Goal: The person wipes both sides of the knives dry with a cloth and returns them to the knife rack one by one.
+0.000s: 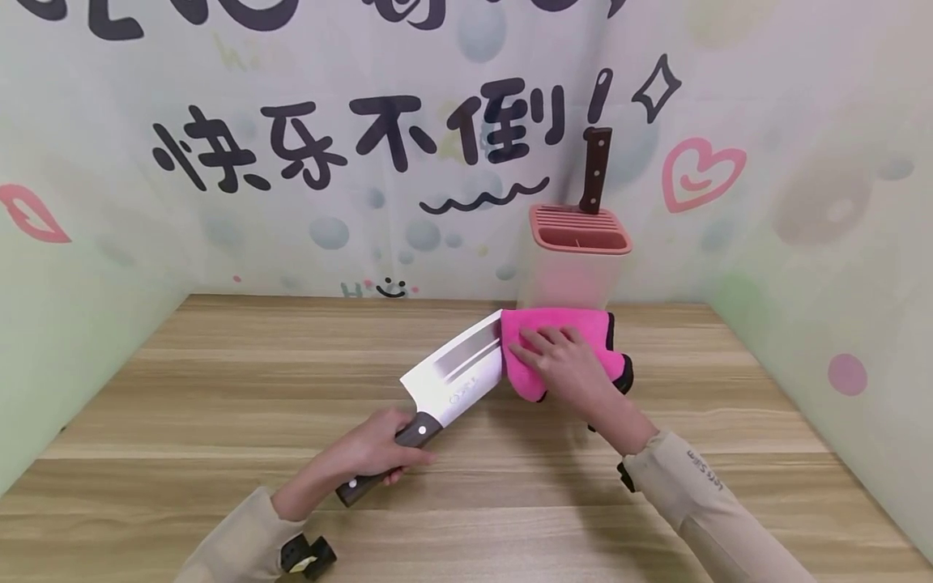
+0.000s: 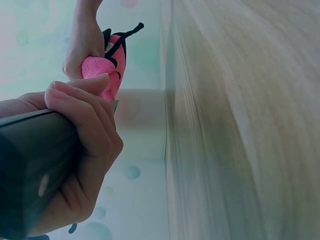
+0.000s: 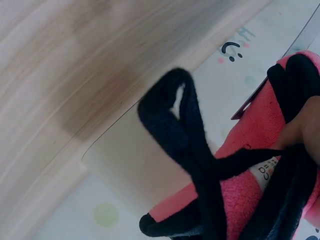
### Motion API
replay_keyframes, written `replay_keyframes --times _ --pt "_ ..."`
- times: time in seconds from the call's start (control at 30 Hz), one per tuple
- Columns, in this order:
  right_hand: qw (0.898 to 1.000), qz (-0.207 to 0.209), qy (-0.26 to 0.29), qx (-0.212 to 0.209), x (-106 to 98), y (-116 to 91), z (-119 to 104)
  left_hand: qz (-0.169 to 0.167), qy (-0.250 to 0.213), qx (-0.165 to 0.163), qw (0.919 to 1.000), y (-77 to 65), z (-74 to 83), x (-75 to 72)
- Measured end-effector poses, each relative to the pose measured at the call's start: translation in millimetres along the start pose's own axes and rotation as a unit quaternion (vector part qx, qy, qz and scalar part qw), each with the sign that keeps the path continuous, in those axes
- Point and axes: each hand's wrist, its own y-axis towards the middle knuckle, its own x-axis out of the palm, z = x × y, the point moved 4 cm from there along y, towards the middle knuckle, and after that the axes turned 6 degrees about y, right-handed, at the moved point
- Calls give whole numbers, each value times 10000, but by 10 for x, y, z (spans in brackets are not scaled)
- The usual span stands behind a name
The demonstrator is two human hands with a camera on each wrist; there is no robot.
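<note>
A pale wall printed with black Chinese characters, round grey-blue bubbles and a pink heart backs a brown wood-grain tabletop.

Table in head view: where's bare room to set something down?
Free: left part of the table, between left wall, back wall and left hand; right strip between right sleeve and right wall. Crowded: back centre-right, with cleaver, pink cloth, right hand and knife block bunched together.
</note>
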Motion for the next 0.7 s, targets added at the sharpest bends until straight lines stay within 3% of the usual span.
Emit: replay_keyframes --times 0.37,0.7 --pt "9991 -238 -307 -157 -31 38 -118 -10 -1 -6 10000 17 7 24" --pt "9982 -14 -326 -505 -75 84 -294 16 53 -34 10000 45 11 48"
